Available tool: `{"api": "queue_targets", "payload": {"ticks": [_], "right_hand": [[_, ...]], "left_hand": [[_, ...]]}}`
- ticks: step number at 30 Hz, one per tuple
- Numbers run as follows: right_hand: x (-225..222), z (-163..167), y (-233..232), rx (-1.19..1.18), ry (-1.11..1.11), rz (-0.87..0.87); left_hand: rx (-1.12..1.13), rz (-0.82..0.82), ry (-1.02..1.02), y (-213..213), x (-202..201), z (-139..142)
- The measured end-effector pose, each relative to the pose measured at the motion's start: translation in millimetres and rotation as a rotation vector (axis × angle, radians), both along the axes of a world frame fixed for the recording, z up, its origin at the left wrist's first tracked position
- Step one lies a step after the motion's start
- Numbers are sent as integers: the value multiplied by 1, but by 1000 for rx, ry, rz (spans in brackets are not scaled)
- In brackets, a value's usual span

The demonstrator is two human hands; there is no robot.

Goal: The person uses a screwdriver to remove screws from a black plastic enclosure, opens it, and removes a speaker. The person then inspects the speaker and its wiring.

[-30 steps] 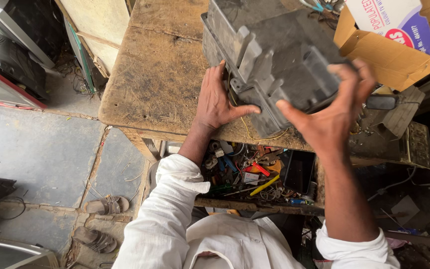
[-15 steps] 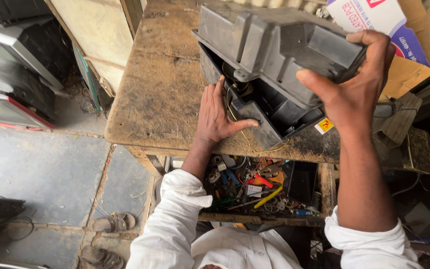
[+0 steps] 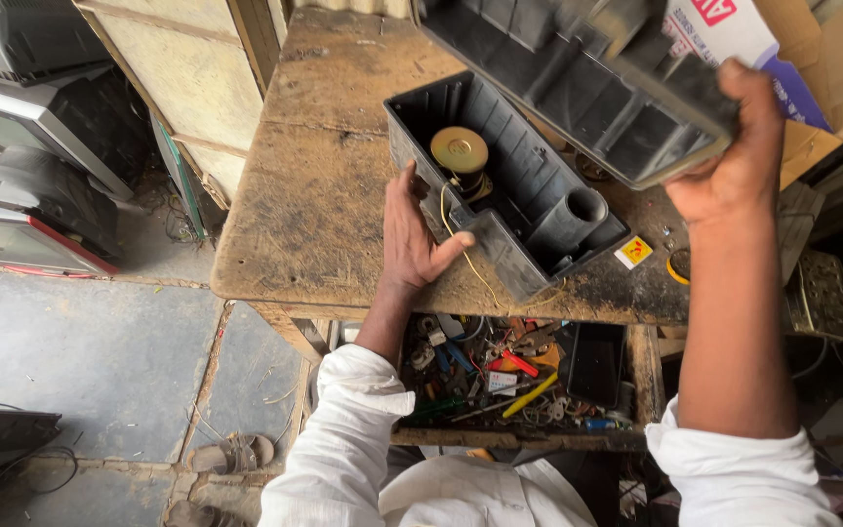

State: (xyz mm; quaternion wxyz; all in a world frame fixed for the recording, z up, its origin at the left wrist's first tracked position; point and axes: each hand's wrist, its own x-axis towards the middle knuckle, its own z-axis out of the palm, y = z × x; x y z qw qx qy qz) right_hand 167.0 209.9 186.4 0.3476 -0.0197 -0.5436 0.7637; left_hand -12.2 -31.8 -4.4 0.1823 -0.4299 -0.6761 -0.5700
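Change since half a second ago: the two halves of the grey plastic housing are now fully apart. Earlier the upper half sat tilted on the lower with only a gap along the near edge; now my right hand [image 3: 734,161] holds the lifted cover [image 3: 578,83] in the air, above and behind the base and clear of it. Its fingers are closed around the cover's near right corner, thumb on the outer face.

My left hand [image 3: 412,239] stays on the open base [image 3: 509,195], which lies on the wooden workbench [image 3: 314,195]. The palm presses the near left wall, the thumb hooks over the front rim, and the fingers are spread flat, not curled.

Meaning, as I judge it: the separation is done and the interior is exposed for work.

Inside the base, counted:
- one brass-coloured round disc [image 3: 459,149] on a post
- one grey tube [image 3: 573,217], open end up
- one thin yellow wire [image 3: 461,249] trailing over the front rim

On the bench to the right:
- one small yellow-and-white sticker [image 3: 633,252]
- one small yellow ring [image 3: 677,268]
- one cardboard box [image 3: 822,68] behind the cover

Below the bench edge, one open drawer [image 3: 509,376] holds mixed tools and parts, too jumbled to count. Two sandals [image 3: 226,454] lie on the floor.
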Motion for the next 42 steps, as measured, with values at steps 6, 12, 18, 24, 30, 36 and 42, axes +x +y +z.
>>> {"api": "queue_targets", "payload": {"ticks": [6, 12, 18, 24, 30, 36, 42], "right_hand": [[11, 6, -16, -130, -93, 173], [19, 13, -34, -151, -60, 325], [29, 19, -65, -355, 0, 475], [23, -1, -132, -403, 24, 542], [-5, -36, -199, -428, -60, 332], [-25, -75, -236, -223, -135, 179], [-36, -96, -237, -81, -305, 247]], "left_hand": [[47, 18, -61, 3, 1, 1], [172, 50, -94, 6, 2, -1], [223, 126, -145, -5, 20, 10], [265, -110, -533, -42, 80, 61], [272, 38, -633, -82, 102, 98], [371, 0, -786, -113, 97, 105], [480, 8, -970, -112, 79, 107]]}}
